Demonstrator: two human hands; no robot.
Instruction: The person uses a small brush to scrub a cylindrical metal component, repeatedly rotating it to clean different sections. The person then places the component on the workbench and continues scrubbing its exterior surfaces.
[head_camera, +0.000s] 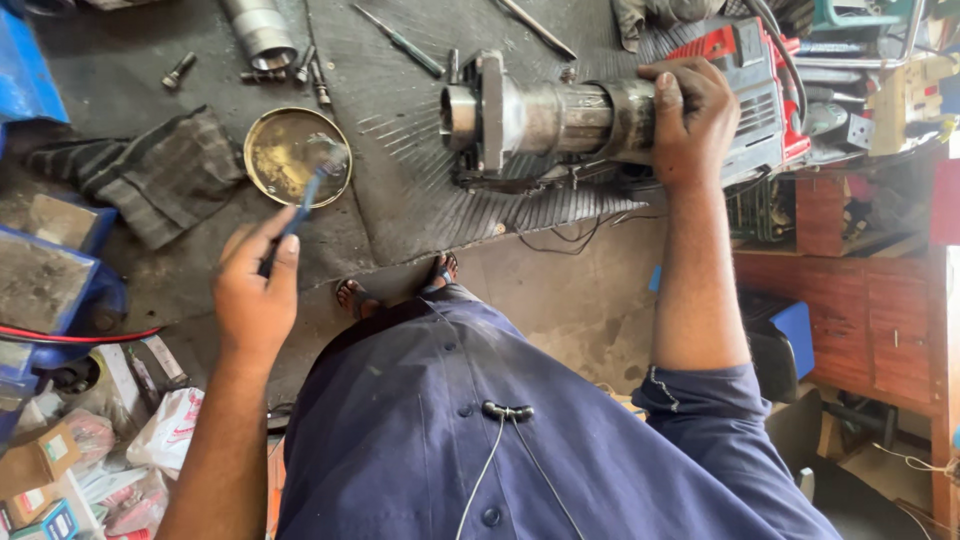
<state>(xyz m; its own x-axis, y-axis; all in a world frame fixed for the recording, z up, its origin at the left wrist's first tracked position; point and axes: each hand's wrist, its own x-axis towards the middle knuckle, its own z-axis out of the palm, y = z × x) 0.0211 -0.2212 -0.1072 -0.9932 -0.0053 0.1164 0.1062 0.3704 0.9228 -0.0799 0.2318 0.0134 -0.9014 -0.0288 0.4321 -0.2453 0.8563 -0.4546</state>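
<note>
Presently: left hand (252, 300) pinches a blue brush (305, 195), bristles over the round tin dish (297, 156). Right hand (690, 118) clamps the steel barrel (560, 118) of the red demolition hammer (755, 95) on the mat (420, 200). Advisable: load bristles sparingly, keep the barrel steadied.

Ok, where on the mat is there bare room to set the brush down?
Bare ribbed mat lies between the round tin dish and the power tool's metal barrel, running to the mat's near edge. It is crowded above the dish, with bolts and a metal tube, and right of the tool, with stacked tools.
</note>
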